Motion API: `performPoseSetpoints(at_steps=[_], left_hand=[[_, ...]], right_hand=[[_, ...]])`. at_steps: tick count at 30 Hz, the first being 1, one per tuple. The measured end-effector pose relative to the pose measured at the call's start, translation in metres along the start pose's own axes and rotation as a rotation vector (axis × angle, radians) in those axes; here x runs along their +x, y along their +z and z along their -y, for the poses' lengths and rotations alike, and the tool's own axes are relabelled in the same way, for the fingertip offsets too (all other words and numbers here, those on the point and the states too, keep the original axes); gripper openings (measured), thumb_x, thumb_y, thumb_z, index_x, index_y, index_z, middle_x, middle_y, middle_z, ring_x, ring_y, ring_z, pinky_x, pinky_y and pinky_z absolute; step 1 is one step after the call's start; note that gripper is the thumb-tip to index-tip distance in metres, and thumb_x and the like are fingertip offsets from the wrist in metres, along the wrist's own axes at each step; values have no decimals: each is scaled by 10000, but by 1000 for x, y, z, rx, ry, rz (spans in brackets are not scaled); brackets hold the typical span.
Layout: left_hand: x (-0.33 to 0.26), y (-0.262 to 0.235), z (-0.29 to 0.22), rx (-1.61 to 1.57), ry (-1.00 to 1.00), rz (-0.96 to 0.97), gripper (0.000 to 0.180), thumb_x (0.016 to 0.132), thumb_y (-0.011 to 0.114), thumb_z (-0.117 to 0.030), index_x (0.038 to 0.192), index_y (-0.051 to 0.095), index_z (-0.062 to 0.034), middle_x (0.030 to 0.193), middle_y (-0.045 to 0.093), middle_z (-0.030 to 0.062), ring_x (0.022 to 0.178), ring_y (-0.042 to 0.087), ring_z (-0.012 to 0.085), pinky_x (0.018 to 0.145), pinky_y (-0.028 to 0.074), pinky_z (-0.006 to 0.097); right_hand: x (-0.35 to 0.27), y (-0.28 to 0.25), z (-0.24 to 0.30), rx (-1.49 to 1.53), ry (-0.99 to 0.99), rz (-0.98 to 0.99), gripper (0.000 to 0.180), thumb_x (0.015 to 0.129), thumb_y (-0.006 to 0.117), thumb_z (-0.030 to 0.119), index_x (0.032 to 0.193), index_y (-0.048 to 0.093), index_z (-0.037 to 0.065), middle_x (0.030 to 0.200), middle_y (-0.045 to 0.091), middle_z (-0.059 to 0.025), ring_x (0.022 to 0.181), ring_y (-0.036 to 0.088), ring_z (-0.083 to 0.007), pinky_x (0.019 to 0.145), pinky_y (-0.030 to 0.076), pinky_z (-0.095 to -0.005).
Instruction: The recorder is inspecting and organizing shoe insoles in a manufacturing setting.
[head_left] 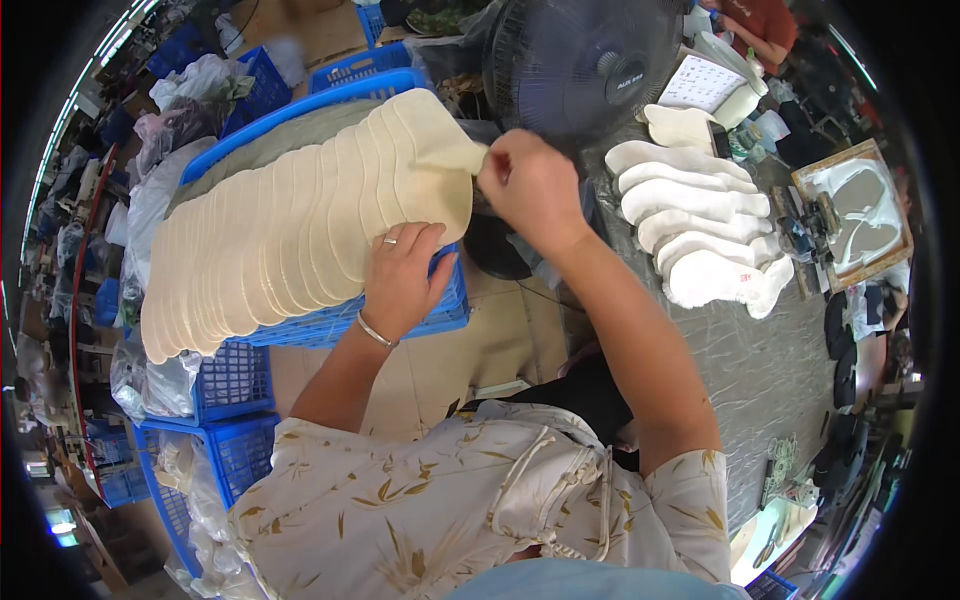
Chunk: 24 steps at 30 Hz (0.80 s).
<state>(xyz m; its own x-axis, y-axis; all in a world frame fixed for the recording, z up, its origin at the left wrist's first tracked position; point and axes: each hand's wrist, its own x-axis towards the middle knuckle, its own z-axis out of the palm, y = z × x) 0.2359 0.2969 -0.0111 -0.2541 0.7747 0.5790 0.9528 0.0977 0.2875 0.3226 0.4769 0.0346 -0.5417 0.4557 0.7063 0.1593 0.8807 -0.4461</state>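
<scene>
A long row of overlapping cream insoles [265, 235] fans out over a blue plastic crate [200, 160] on my left. My right hand [535, 190] is closed in a pinch on the edge of the rightmost insole [440, 165], which is creased and pulled up toward my fingers. On the near edge of the same end of the row, my left hand [405, 275] lies with fingers stretched over the insoles and the thumb apart. It wears a ring and a bracelet.
A black fan [585, 65] stands ahead. On the grey-covered table [760, 370] to the right lie several white insoles [695, 205] in an overlapping row. Beyond them is a wood-framed screen [855, 215]. More blue crates [235, 380] with plastic bags stand at left. Another person [765, 30] is at the far right.
</scene>
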Motion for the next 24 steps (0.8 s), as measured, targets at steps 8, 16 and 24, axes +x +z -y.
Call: performPoseSetpoints(at_steps=[8,16,24], left_hand=[[7,1,3,14,22,7,316,811,698,-186,1078,618,-37,1009,636,122,953,585,304,814,425,403],[-1,9,4,-158,-116,-207,573,827,677,-138,1335,445,-14,1277,527,180,1046,586,300,860,461,376],[33,54,-51,-1785,-703,-20,588,970,534,-122,1475,240,-64,1423,408,133,1163,557,276,896,504,392]], right_hand=[[82,-48,8,185,53,-303,100,803,666,114,830,644,20,688,665,-111,587,658,-230,579,519,-338],[65,-136,49,295,-134,-305,111,798,676,13,875,597,27,742,606,-85,573,619,-162,515,467,-285],[-60,-250,60,278,217,-127,78,845,652,24,912,613,14,769,624,-23,619,560,-54,535,442,-209]])
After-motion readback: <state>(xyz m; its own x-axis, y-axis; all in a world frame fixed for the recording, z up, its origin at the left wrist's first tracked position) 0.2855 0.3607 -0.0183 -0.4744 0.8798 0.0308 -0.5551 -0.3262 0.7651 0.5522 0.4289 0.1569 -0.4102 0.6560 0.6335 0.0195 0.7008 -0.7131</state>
